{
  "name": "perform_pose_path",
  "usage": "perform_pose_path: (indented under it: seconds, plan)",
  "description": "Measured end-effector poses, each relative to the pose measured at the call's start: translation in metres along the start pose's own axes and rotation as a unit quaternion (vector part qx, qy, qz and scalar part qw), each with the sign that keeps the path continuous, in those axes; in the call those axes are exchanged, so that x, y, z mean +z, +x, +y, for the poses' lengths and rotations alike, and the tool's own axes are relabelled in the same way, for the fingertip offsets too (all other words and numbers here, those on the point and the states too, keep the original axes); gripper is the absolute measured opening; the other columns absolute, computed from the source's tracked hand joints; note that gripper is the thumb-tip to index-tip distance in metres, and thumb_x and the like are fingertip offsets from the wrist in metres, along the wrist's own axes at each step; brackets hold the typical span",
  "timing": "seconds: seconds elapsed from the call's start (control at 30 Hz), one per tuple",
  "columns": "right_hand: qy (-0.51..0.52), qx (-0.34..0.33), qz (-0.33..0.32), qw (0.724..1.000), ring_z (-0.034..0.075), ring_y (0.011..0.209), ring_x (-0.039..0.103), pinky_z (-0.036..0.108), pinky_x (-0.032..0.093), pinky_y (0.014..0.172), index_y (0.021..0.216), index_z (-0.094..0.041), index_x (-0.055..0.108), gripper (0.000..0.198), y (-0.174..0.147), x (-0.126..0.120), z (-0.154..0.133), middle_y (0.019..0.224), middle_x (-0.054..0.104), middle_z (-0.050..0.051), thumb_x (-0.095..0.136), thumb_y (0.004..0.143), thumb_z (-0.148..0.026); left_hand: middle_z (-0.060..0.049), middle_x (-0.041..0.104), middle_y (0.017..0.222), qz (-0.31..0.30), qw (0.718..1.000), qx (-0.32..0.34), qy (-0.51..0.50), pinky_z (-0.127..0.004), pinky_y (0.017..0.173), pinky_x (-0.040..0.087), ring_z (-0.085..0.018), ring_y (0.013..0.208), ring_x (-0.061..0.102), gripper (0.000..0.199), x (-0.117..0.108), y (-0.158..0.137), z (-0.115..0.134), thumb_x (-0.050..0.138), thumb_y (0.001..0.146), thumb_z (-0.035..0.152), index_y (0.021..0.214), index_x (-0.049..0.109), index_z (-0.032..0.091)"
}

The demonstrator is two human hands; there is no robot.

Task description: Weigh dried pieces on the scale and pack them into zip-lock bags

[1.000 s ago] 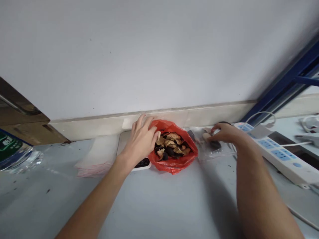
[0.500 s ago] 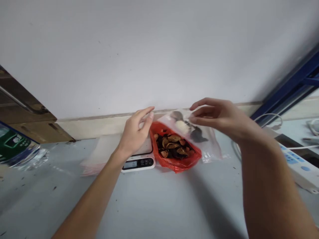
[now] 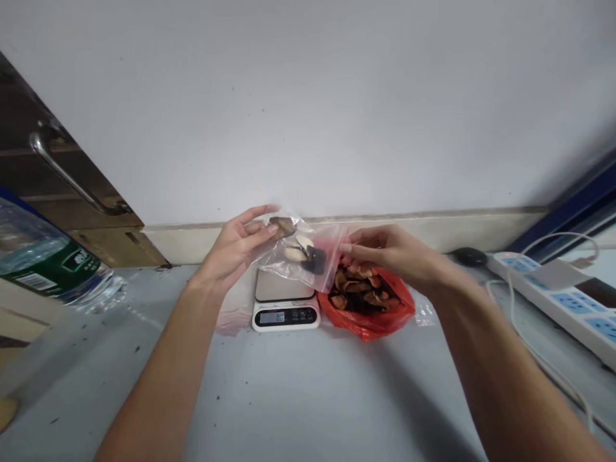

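Pinching clear bag (image 3: 301, 252), left hand (image 3: 237, 246) and right hand (image 3: 395, 251), scale (image 3: 285, 307) part-hidden, bottle (image 3: 55, 266) cut off

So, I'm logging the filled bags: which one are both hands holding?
The clear zip bag with pale and dark pieces, held between the left hand and right hand; the red bag, holding brown slices, sits beside the scale.

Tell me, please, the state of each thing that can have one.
Clear zip bag: held up, pieces inside; seal unclear
Left hand: grip closed on that bag
Right hand: grip pinching that bag's pink edge
Scale: on, display reading 0.0
Red bag: open, dried slices inside
Bottle: capped or not, out of view
Power strip: switch position unclear
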State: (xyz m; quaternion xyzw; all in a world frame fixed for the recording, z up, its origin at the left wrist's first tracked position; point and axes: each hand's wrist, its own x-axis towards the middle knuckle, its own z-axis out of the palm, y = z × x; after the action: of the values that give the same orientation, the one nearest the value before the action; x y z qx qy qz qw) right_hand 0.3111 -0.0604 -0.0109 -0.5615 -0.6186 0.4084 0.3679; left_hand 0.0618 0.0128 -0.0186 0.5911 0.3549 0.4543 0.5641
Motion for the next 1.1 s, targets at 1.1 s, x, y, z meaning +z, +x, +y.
perform_pose_path:
  seconds: [1.1]
  plan:
    - [-0.166, 0.095, -0.118, 0.974, 0.014, 0.060, 0.050, 0.030, 0.041, 0.062, 0.065, -0.020, 0.072, 0.018, 0.012, 0.013, 0.009, 0.062, 0.061, 0.000, 0.058, 0.077, -0.023, -0.003, 0.076, 0.073, -0.263, 0.885, -0.041, 0.382, -0.028, 0.062, 0.050, -0.020, 0.073, 0.073, 0.015, 0.046, -0.019, -0.016, 0.069, 0.083, 0.030, 0.072, 0.068, 0.020]
